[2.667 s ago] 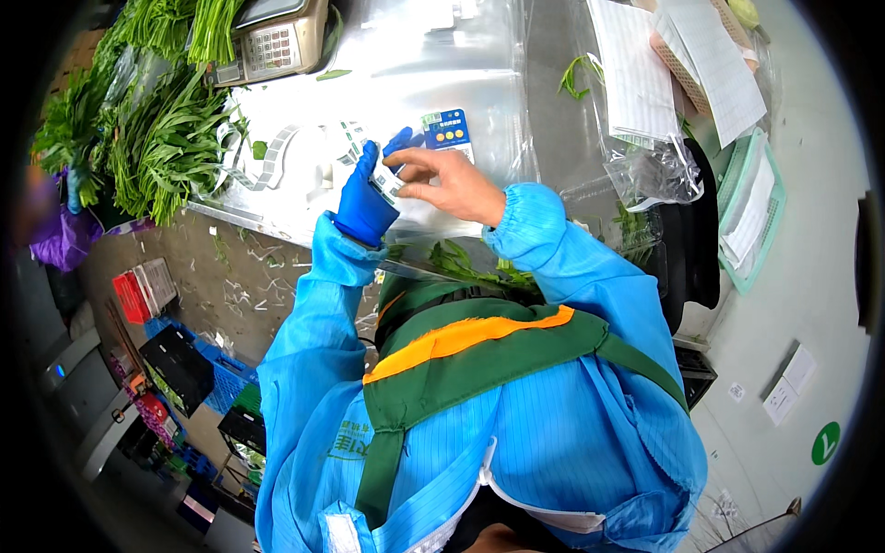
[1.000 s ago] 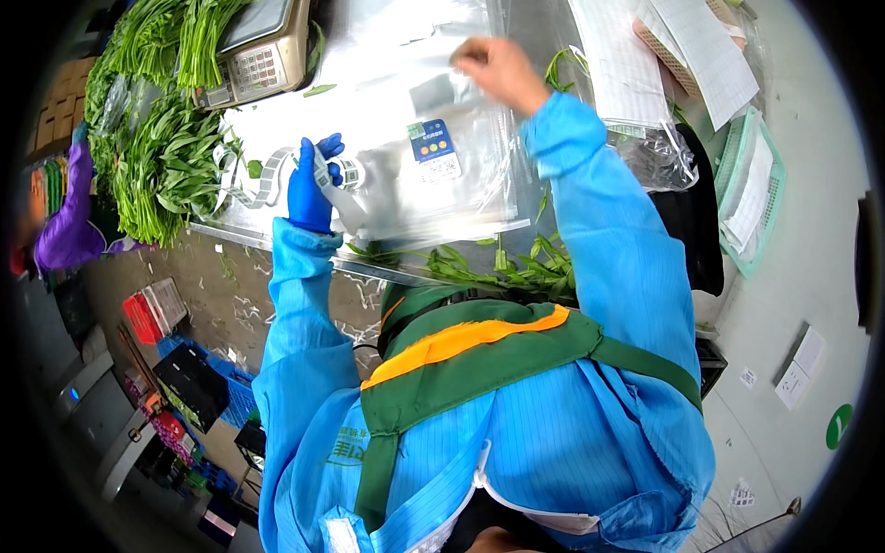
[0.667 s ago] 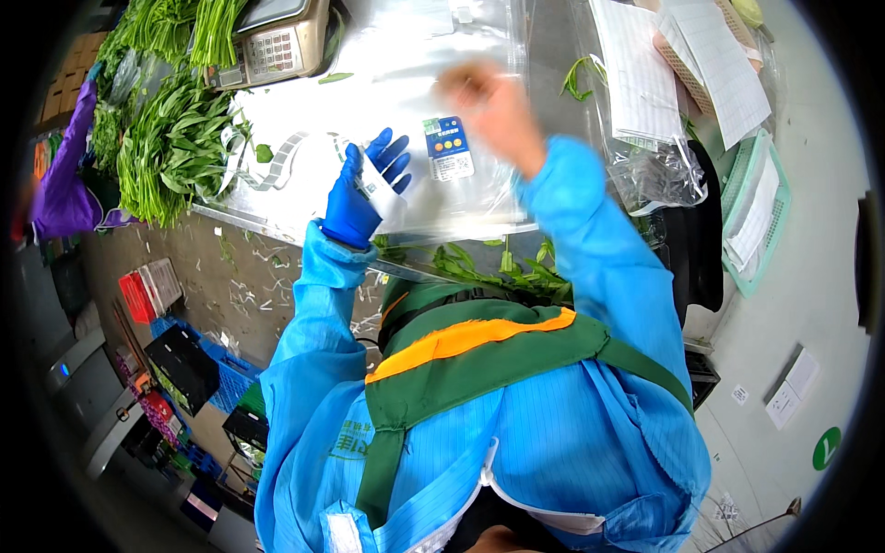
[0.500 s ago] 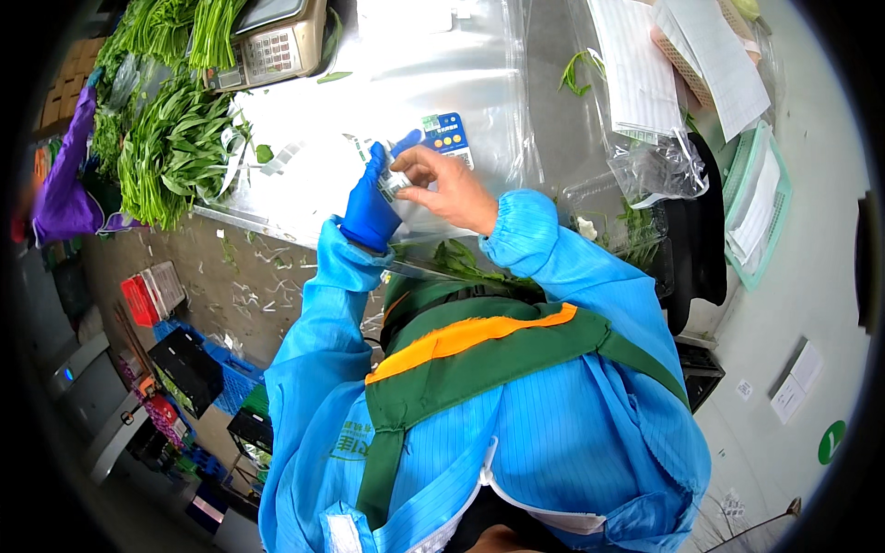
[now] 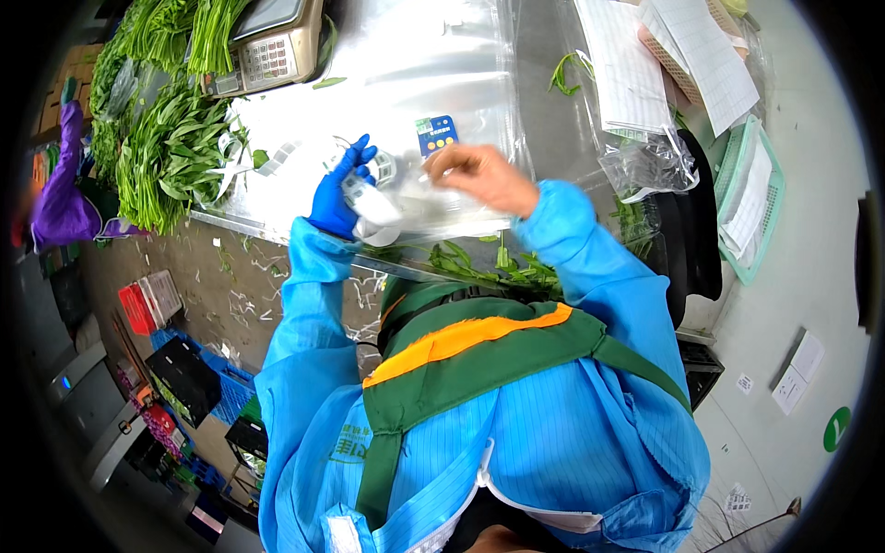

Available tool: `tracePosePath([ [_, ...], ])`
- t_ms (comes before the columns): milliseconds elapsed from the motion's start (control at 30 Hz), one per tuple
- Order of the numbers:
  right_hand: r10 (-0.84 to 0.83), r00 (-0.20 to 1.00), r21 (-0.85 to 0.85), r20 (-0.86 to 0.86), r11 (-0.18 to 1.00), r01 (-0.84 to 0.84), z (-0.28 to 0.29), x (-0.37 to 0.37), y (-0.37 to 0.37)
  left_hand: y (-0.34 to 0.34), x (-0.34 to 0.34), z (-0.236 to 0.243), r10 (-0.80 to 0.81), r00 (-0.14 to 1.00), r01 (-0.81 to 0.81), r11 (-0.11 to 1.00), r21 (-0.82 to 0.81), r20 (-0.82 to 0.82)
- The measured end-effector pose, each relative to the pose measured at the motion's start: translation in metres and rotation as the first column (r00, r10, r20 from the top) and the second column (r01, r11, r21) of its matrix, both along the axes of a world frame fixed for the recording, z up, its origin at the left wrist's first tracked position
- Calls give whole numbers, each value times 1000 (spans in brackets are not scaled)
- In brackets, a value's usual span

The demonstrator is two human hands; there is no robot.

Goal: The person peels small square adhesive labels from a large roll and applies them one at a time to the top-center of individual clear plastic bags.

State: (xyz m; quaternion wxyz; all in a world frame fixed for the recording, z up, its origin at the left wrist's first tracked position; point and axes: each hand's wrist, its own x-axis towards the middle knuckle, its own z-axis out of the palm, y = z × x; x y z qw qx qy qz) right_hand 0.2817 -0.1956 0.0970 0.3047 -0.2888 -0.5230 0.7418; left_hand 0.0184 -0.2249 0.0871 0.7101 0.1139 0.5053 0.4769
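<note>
My left hand (image 5: 337, 195), in a blue glove, is closed round a roll of white labels (image 5: 376, 201), and loose white backing strip curls from it. The roll is partly smeared by motion. To its right, my bare right hand (image 5: 489, 177) hovers over the clear plastic bags (image 5: 461, 78) with thumb and fingertips pinched together. Whatever is in the pinch is too small and blurred to name. A blue card-like label (image 5: 437, 136) with yellow dots lies on the bags just beyond the right fingertips.
Bundled leafy greens (image 5: 171, 152) and a weighing scale (image 5: 277, 51) stand at the back left. Paper sheets (image 5: 627, 69), a pink basket (image 5: 668, 60) and a green tray (image 5: 751, 203) are on the right. Loose leaves (image 5: 498, 263) lie along the near table edge.
My hands have drawn apart: the right moved right, off the label roll, and the left moved slightly left and down with it. More of the roll and its strip shows now.
</note>
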Motion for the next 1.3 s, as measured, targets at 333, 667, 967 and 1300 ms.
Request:
tracePosePath([
  [333, -44, 543, 453, 839, 610, -650, -34, 12, 96, -2, 51, -9, -385, -50, 760, 584, -285, -921],
  [667, -184, 736, 573, 651, 755, -319, 4, 22, 82, -1, 23, -80, -481, 324, 755, 650, -84, -815],
  [967, -398, 716, 719, 574, 664, -206, 0, 16, 91, 32, 8, 7, -47, 761, 223, 956, 193, -647],
  [1300, -799, 601, 821, 21, 357, 445, 63, 8, 131, 3, 13, 24, -9, 988, -4, 997, 80, 151],
])
